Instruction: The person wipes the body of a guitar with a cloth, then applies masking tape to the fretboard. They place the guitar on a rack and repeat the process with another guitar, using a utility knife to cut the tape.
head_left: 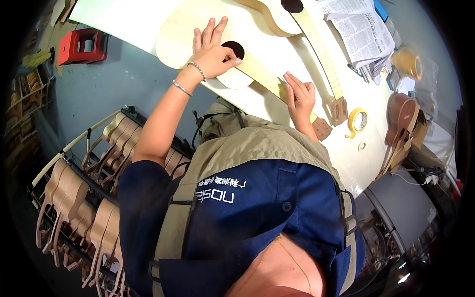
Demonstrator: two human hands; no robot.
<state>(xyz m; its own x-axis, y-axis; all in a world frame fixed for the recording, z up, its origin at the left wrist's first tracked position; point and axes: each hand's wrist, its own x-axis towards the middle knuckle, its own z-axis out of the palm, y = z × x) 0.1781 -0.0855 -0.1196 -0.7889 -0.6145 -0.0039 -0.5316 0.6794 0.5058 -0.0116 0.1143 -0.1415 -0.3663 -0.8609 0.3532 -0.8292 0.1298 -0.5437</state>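
Note:
A pale wooden ukulele (pixel 176 34), unstrung, lies on the white worktable (pixel 354 158), its body to the far left and its brown headstock (pixel 322 129) toward me. Over its body, beside the round dark soundhole, rests my left hand (pixel 213 53), open with several fingers stretched out and the thumb by the hole. Pale yellow tape seems to cover the neck (pixel 264 76). Beside the neck's headstock end is my right hand (pixel 300 96), fingers extended and apart; whether it touches the neck I cannot tell. A second pale ukulele (pixel 277 19) lies just beyond, to the right.
A yellow tape roll (pixel 357 121) and a small tape ring (pixel 362 146) lie right of the headstocks. Newspapers (pixel 361 34) are stacked at the far right, near a brown ukulele body (pixel 400 116). A rack of wooden ukulele parts (pixel 67 190) and a red stool (pixel 81 47) stand left.

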